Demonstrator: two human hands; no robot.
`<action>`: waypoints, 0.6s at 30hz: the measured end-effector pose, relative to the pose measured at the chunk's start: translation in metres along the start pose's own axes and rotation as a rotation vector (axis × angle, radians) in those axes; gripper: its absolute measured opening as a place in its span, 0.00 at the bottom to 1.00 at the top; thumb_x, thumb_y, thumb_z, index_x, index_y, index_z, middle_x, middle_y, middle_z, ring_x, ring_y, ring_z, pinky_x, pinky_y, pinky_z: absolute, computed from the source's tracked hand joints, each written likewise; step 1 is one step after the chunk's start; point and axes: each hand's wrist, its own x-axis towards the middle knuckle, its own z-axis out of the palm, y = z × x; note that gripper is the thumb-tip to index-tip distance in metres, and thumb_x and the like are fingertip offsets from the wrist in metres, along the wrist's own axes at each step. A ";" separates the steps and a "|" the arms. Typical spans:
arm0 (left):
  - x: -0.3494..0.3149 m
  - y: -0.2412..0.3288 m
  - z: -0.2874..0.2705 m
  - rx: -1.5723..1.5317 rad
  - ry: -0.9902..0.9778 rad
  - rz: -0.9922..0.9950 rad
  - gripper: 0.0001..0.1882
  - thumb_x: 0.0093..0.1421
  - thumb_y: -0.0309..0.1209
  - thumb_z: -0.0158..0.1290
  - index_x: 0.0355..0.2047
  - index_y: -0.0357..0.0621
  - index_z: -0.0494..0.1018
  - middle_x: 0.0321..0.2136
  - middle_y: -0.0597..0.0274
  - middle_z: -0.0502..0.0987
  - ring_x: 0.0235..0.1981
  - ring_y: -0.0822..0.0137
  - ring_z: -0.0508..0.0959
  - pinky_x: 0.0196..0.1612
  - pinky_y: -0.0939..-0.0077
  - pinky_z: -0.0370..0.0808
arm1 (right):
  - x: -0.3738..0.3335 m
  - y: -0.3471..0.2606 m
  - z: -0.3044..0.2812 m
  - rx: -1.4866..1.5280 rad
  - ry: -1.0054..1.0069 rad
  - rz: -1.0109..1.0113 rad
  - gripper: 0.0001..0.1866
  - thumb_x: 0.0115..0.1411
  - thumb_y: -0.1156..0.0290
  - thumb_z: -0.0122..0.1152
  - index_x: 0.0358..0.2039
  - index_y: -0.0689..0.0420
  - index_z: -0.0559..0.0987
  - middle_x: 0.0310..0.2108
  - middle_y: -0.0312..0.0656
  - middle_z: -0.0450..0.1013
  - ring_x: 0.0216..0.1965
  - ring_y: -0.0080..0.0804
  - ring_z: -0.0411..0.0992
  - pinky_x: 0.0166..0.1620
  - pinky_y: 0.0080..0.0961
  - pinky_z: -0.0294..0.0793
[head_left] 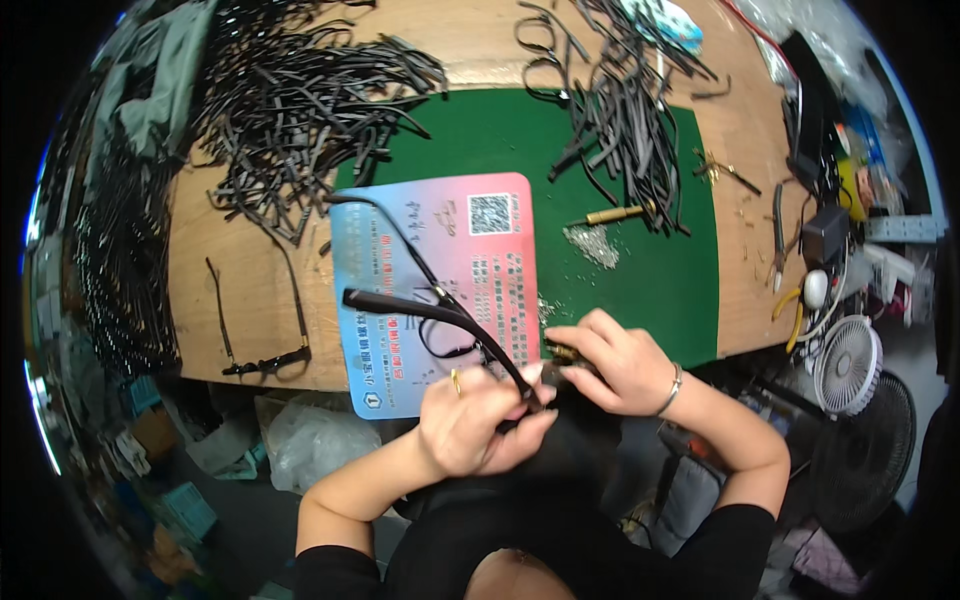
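Black shirt (560,515); eyeglasses (425,306) overlap card (475,255); temples (290,130) beyond.

Pale wooden table (450,28) above dark grey floor (245,510).

Green mat (665,295) on wooden desk (742,315). Well right of mat: dark box (825,236); past it, light-blue rack (903,229). Right and toward mat's near side: small white fan (848,366), larger dark fan (872,450). Left and nearer than mat, past desk edge: crumpled clear plastic bag (320,445); farther out, turquoise crate (188,512). Far left beyond mat: grey-green cloth (150,85).
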 end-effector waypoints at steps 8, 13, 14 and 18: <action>-0.050 0.055 -0.093 0.297 0.186 -1.105 0.23 0.45 0.19 0.55 0.45 0.32 0.69 0.18 0.66 0.75 0.13 0.85 0.62 0.16 0.88 0.59 | -0.005 0.003 -0.001 0.020 -0.027 0.009 0.18 0.51 0.69 0.57 0.44 0.57 0.72 0.31 0.42 0.66 0.25 0.38 0.71 0.27 0.28 0.72; -0.043 0.004 -0.110 0.449 0.191 -0.944 0.14 0.46 0.22 0.55 0.36 0.36 0.71 0.16 0.63 0.75 0.15 0.77 0.70 0.20 0.82 0.66 | -0.004 0.003 -0.002 -0.006 -0.024 -0.001 0.17 0.51 0.70 0.58 0.42 0.58 0.72 0.29 0.42 0.67 0.24 0.36 0.71 0.26 0.27 0.72; -0.036 -0.006 -0.117 0.498 0.198 -0.968 0.09 0.45 0.24 0.56 0.29 0.38 0.70 0.19 0.59 0.74 0.22 0.66 0.73 0.30 0.75 0.69 | -0.004 0.004 -0.002 -0.016 -0.037 -0.007 0.17 0.51 0.70 0.58 0.42 0.58 0.72 0.29 0.42 0.67 0.24 0.36 0.71 0.26 0.27 0.71; -0.058 -0.058 -0.116 1.029 -0.028 -0.650 0.08 0.46 0.29 0.56 0.23 0.41 0.69 0.26 0.56 0.72 0.37 0.53 0.68 0.49 0.61 0.60 | -0.005 -0.001 -0.001 -0.033 0.019 -0.033 0.16 0.51 0.71 0.58 0.41 0.58 0.72 0.28 0.42 0.67 0.23 0.36 0.71 0.26 0.27 0.71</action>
